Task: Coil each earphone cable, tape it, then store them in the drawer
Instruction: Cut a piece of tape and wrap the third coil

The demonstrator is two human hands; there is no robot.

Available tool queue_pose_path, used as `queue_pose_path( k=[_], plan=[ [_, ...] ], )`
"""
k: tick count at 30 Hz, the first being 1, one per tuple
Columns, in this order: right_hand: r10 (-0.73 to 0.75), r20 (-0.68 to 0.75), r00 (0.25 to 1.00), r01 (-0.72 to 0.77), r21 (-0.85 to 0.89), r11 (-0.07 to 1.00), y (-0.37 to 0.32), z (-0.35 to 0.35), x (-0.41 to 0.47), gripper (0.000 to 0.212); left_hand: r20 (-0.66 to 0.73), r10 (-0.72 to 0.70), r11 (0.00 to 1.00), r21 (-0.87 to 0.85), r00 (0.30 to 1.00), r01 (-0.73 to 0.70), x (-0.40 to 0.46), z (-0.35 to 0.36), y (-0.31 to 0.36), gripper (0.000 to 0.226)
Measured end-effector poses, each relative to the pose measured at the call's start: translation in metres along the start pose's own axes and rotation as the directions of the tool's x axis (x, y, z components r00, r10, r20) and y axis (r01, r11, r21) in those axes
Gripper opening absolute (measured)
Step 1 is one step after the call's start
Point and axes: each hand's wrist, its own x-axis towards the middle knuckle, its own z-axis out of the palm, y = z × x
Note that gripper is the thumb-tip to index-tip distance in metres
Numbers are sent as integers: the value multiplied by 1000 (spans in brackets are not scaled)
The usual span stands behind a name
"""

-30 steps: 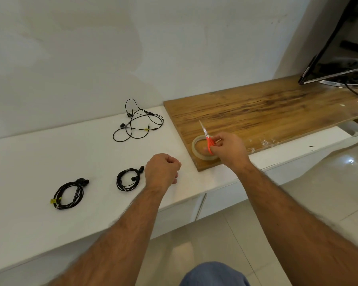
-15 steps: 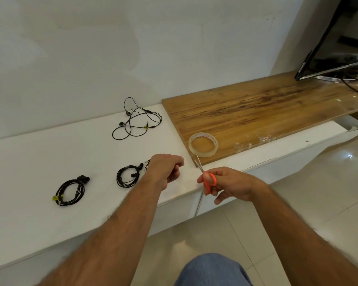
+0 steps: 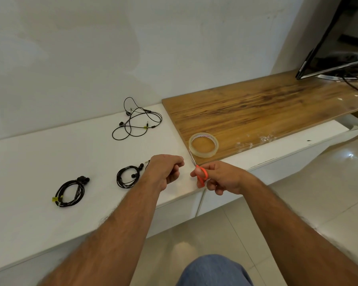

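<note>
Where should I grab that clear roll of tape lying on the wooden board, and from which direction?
Judging by its pose, take the clear roll of tape from above: it lies flat on the wooden board, open core facing up, near the board's front corner. Put the thumb inside the core and fingers on the outer wall, pinching the near side of the ring, which nothing blocks.

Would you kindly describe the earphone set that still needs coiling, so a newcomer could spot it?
On the white counter, look toward the wall, just left of the wooden board. The loose earphones lie there in sprawling open loops, unlike the two tight black coils nearer the front edge.
</note>
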Motion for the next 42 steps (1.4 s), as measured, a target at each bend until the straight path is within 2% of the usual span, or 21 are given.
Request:
queue_pose_path(
  k=[11,23,32,42],
  plan=[
    [-52,-97,994,54,18,998,7,-2,4,25,-14,50,999,10,999,-50,-1,-1,-2,6],
    [-63,-101,993,63,-3,998,2,0,2,25,-16,102,993,58,995,-101,0,-1,-5,6],
    [-91,-175,980,54,-206,977,-5,-5,-1,16,-45,196,974,126,980,-189,3,1,-9,6],
    [-86,-238,967,-7,-365,931,-14,-9,0,20,-65,268,949,191,961,-251,7,2,-10,7]
  ],
)
